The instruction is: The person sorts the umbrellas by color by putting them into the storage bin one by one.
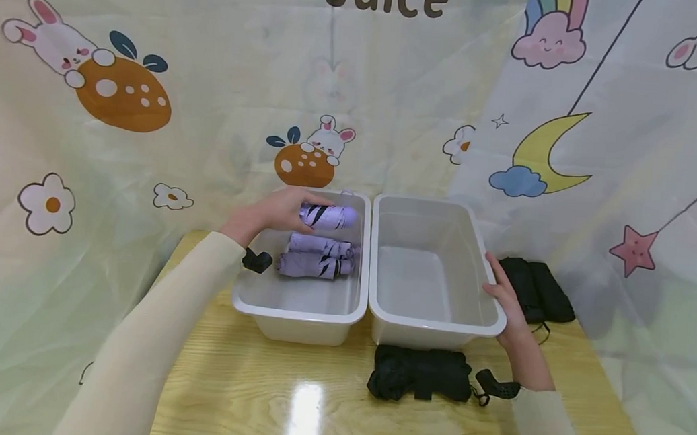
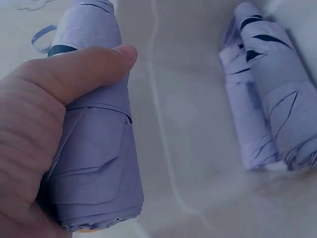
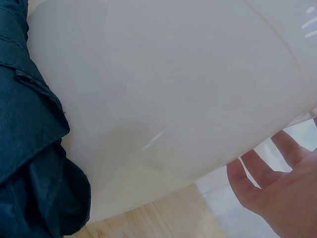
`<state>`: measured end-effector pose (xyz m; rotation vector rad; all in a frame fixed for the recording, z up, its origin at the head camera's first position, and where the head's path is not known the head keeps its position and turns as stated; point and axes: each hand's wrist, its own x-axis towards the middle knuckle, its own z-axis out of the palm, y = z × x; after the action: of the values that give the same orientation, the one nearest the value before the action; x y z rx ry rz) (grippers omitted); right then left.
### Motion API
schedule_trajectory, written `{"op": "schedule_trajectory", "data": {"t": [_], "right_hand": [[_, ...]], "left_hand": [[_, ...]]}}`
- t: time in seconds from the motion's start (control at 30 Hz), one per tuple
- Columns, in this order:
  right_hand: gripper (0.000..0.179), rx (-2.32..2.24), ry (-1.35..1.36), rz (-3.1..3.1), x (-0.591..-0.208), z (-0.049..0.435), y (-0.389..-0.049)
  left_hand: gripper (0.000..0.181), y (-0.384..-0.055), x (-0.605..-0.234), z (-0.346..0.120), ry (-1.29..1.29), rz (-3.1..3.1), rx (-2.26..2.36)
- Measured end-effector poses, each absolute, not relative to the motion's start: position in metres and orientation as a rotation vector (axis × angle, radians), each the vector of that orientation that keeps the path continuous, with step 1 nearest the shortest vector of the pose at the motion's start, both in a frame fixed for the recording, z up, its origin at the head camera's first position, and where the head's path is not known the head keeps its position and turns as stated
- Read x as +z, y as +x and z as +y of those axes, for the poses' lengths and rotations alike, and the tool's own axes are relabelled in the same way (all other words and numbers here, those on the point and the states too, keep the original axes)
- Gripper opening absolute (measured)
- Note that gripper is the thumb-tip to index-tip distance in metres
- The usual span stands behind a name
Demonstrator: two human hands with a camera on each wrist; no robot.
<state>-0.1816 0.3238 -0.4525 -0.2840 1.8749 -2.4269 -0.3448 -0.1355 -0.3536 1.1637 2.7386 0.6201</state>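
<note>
My left hand (image 1: 285, 208) grips a folded lavender umbrella (image 1: 333, 218) with black marks, above the back of the left white bin (image 1: 299, 315). In the left wrist view the thumb lies across the umbrella (image 2: 99, 148), and a small strap loop sticks out beside it. Two similar lavender umbrellas (image 1: 320, 245) lie side by side on that bin's floor. At the right side of the other white bin (image 1: 432, 322), my right hand (image 1: 507, 306) holds the rim. In the right wrist view its fingers (image 3: 252, 168) reach under the rim at the outer wall.
A black folded umbrella (image 1: 422, 374) lies on the wooden table (image 1: 239, 385) in front of the right bin. More black folded bundles (image 1: 537, 291) lie to the right of that bin. A printed cloth (image 1: 223, 101) hangs behind the table.
</note>
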Motion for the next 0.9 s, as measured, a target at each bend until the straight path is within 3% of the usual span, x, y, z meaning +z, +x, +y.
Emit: {"op": "schedule_trajectory", "data": {"t": [0.53, 0.9], "right_hand": [[0.061, -2.409, -0.296, 1.887, -0.455, 0.325, -0.181], [0.061, -2.397, -0.271, 1.898, -0.453, 0.324, -0.180]], "left_hand": [[0.071, -0.358, -0.409, -0.113, 0.837, 2.680, 0.534], [0.071, -0.363, -0.424, -0.108, 0.835, 2.625, 0.520]]}}
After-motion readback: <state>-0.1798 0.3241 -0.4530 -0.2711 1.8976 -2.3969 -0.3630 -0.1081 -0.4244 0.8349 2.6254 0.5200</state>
